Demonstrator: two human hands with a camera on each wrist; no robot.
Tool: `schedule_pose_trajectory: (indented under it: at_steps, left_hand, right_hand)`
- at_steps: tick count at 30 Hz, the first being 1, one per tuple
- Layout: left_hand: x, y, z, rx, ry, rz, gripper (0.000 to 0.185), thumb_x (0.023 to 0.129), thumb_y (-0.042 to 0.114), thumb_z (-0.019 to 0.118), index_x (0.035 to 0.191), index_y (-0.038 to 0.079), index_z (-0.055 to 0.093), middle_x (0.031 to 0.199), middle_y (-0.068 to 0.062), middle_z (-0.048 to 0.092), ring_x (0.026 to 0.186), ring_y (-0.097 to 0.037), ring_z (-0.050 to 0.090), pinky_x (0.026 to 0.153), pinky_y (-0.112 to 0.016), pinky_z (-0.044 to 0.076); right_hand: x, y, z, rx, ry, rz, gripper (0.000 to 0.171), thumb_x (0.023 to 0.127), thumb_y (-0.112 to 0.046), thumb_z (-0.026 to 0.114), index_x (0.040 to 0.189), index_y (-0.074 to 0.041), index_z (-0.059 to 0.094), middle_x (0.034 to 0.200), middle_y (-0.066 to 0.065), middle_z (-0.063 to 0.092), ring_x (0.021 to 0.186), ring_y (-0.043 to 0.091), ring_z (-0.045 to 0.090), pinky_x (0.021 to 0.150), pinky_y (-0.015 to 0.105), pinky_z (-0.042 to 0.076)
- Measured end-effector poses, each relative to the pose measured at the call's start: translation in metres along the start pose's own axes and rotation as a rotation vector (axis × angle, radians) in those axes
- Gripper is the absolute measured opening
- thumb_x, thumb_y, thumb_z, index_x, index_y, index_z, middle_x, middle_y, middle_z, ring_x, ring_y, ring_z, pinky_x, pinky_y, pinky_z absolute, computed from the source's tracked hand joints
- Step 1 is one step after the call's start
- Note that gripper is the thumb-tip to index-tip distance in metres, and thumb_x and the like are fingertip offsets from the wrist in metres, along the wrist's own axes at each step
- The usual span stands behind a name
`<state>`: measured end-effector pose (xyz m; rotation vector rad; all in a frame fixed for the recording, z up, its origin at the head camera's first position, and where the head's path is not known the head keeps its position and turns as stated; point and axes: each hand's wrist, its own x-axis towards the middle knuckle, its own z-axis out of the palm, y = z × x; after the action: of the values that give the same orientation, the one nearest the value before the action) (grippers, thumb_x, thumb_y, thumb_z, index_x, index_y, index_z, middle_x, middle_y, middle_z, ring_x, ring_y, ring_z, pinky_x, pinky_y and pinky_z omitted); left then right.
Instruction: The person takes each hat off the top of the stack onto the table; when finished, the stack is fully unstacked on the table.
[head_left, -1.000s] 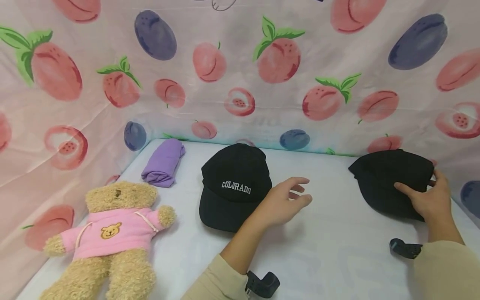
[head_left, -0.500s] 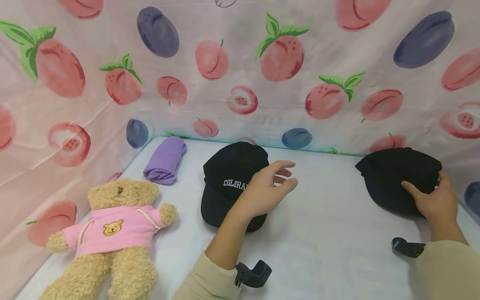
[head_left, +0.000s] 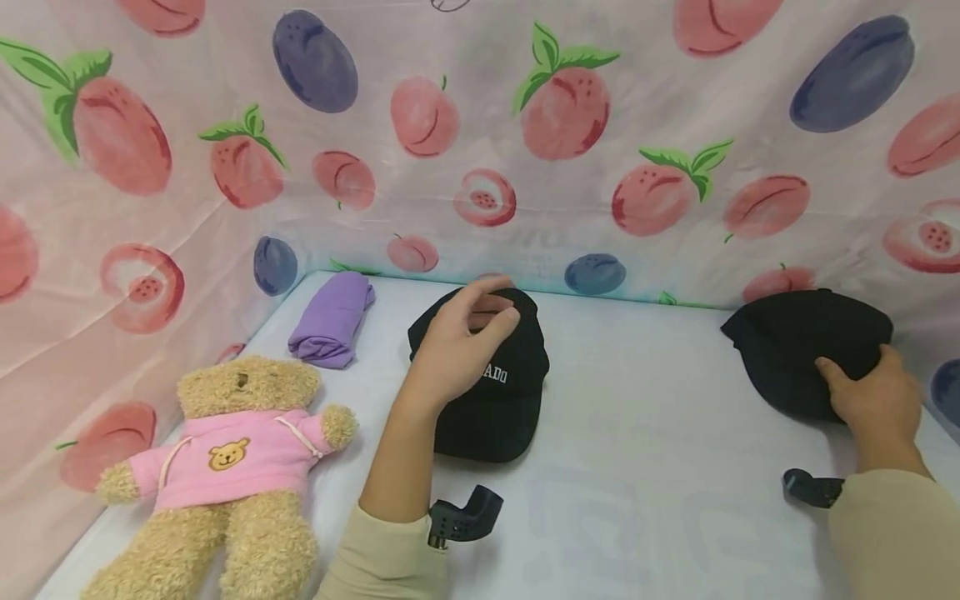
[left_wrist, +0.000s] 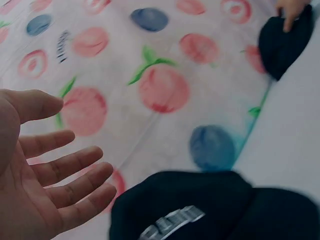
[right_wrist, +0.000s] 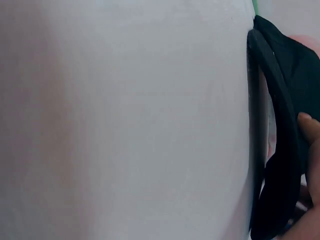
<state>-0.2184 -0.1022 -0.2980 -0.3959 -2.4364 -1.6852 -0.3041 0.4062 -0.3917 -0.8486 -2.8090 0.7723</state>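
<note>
Black cap (head_left: 806, 342), held just ahead of the right hand (head_left: 881, 400) between thumb and fingers; probably light, soft-crowned, stiffer-brimmed, best gripped by its edge; lettered cap (head_left: 491, 425) near the left hand (head_left: 453, 354), fingers spread.

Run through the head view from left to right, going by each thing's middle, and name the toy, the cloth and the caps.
Teddy bear, folded purple cloth, black cap with white lettering partly hidden by the left hand, second black cap held by the right hand.
</note>
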Motion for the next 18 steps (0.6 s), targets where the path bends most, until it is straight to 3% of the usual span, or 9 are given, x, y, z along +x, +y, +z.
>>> schedule_pose_trajectory:
  at_steps: [2, 8, 14, 18]
  left_hand:
    - [-0.001, -0.002, -0.009, 0.024, 0.048, -0.013, 0.044, 0.104, 0.029, 0.059, 0.147, 0.022, 0.057, 0.133, -0.006, 0.066, 0.126, -0.023, 0.063, 0.111, -0.048, 0.048]
    - [-0.002, -0.011, -0.025, 0.129, 0.169, -0.098, 0.043, 0.103, 0.031, 0.059, 0.145, 0.02, 0.058, 0.132, -0.006, 0.066, 0.127, -0.024, 0.063, 0.107, -0.049, 0.05]
    - [0.0, -0.022, -0.032, 0.178, 0.214, -0.154, 0.042, 0.102, 0.03, 0.06, 0.142, 0.018, 0.061, 0.134, -0.01, 0.065, 0.126, -0.028, 0.065, 0.106, -0.05, 0.05]
    - [0.001, -0.029, -0.037, 0.195, 0.226, -0.195, 0.043, 0.102, 0.03, 0.059, 0.143, 0.018, 0.06, 0.137, -0.012, 0.064, 0.126, -0.03, 0.063, 0.106, -0.052, 0.05]
  right_hand:
    - [-0.002, -0.004, -0.003, -0.04, -0.009, 0.032, 0.088, 0.105, -0.048, 0.041, 0.161, 0.008, 0.003, 0.164, 0.04, 0.01, 0.15, 0.058, 0.018, 0.12, 0.069, 0.024]
    - [-0.008, -0.011, -0.006, -0.17, -0.039, 0.103, 0.083, 0.107, -0.049, 0.03, 0.155, 0.016, 0.009, 0.159, 0.043, 0.017, 0.147, 0.061, 0.021, 0.12, 0.071, 0.024]
    - [-0.01, -0.018, -0.01, -0.258, -0.058, 0.132, 0.084, 0.107, -0.052, 0.03, 0.15, 0.019, 0.021, 0.155, 0.044, 0.026, 0.144, 0.06, 0.029, 0.114, 0.066, 0.037]
    - [-0.009, -0.018, -0.012, -0.255, -0.076, 0.144, 0.086, 0.106, -0.054, 0.03, 0.151, 0.019, 0.021, 0.155, 0.044, 0.026, 0.145, 0.06, 0.028, 0.113, 0.067, 0.038]
